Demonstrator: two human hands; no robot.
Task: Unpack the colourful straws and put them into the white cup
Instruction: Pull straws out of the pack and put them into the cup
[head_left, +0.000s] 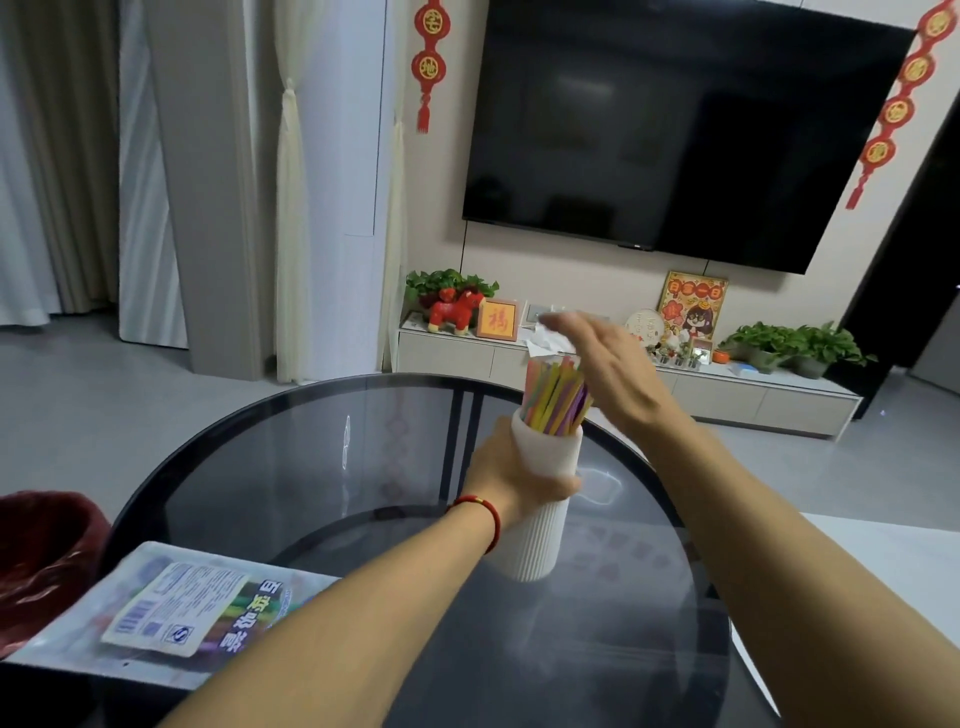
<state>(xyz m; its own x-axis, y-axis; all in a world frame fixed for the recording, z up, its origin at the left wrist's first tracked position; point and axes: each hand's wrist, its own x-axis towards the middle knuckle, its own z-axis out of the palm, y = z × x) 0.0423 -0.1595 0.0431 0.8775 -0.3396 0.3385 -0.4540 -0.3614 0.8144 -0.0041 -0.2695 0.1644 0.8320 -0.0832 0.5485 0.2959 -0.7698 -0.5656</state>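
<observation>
Nearly finished, by the look of it: straws (556, 395) standing upright in the cup (540, 499) on the glass surface (311, 457); packet (176, 608) lying flat near the left edge, contents unclear. Left hand (511, 475) wrapped round the cup, fingers closed on it; right hand (608, 364) spread flat, holding nothing, over the straw tips; probably only levelling left.

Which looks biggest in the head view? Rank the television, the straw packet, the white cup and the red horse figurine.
1. television
2. straw packet, though nearness to the camera inflates it
3. white cup, lifted by the left hand
4. red horse figurine, though it stands far off
</observation>
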